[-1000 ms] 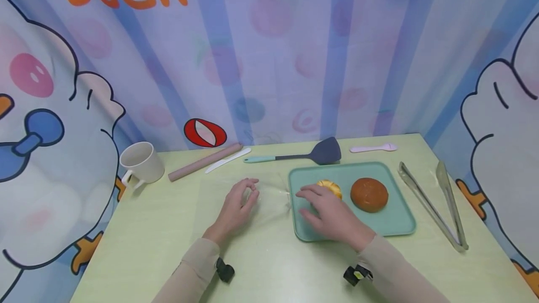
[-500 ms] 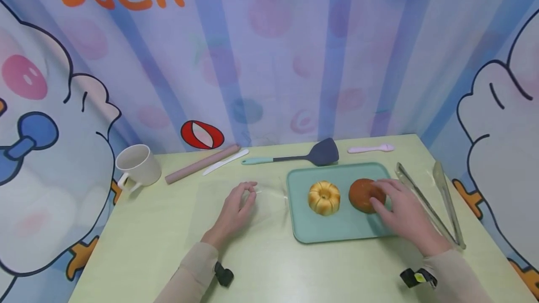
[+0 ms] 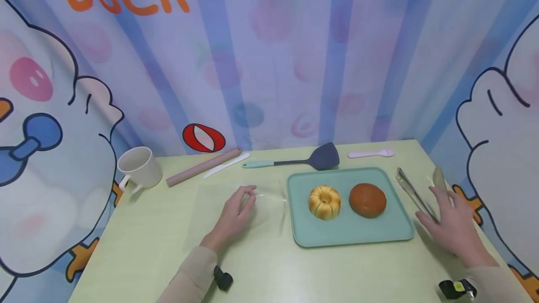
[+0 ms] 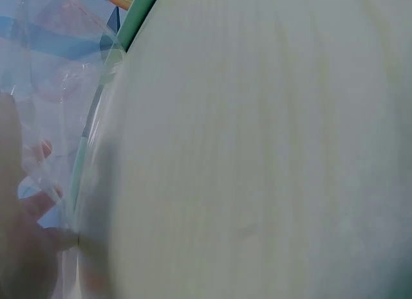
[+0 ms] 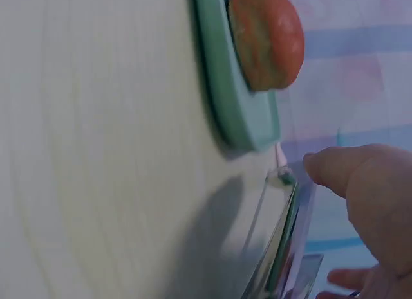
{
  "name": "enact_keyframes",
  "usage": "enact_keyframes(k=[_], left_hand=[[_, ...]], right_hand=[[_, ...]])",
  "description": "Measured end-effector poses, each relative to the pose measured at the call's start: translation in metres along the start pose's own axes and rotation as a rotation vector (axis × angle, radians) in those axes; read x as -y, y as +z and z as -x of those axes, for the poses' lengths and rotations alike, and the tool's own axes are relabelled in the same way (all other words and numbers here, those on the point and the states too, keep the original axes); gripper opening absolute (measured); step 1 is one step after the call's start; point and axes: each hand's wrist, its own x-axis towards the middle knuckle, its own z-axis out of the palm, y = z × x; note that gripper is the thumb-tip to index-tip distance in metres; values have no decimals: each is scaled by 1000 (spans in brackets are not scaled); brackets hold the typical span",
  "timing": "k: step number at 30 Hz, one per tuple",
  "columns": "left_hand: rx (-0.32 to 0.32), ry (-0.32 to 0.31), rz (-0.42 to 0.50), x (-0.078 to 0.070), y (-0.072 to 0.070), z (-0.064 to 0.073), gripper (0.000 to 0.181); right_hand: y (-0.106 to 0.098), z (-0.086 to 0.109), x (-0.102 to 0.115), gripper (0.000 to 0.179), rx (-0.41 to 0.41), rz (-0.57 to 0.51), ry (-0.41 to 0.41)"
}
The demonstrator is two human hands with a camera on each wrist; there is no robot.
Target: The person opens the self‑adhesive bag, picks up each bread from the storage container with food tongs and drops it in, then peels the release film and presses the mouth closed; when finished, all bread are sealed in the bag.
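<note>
Fingers [image 3: 440,198] reach over shiny silver 2-armed tongs [image 3: 415,193], splayed in a V.

bare left hand [image 3: 231,215], bare right hand [image 3: 454,229], beige left sleeve [image 3: 189,272], lightly creased, matching right sleeve [image 3: 494,285], small black left camera [image 3: 223,279] at the wrist, blocky in shape, black right camera [image 3: 448,290] with a yellow-green patch [image 3: 458,286]

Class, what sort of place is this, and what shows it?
Likely an indoor play-kitchen setup: a cartoon-print curtain as backdrop, a green tray bearing two buns, and metal tongs beside it.
</note>
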Motion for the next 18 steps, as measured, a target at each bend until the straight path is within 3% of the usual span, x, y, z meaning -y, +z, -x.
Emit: enact_keyframes(k=[5,8,10,15,18], left_hand=[[7,-10,4,0,0,1,8],[8,-9,5,0,1,2,8],[8,-6,2,0,1,2,9],[12,-4,-8,2,2,1,12],[13,-6,-13,2,2,0,13]], right_hand=[[1,1,-21,106,105,72,141],[0,0,-27,114,180,80,197],[0,0,-29,109,195,74,214],[-4,0,-31,65,209,33,225],[-8,0,-32,55,220,6,236]])
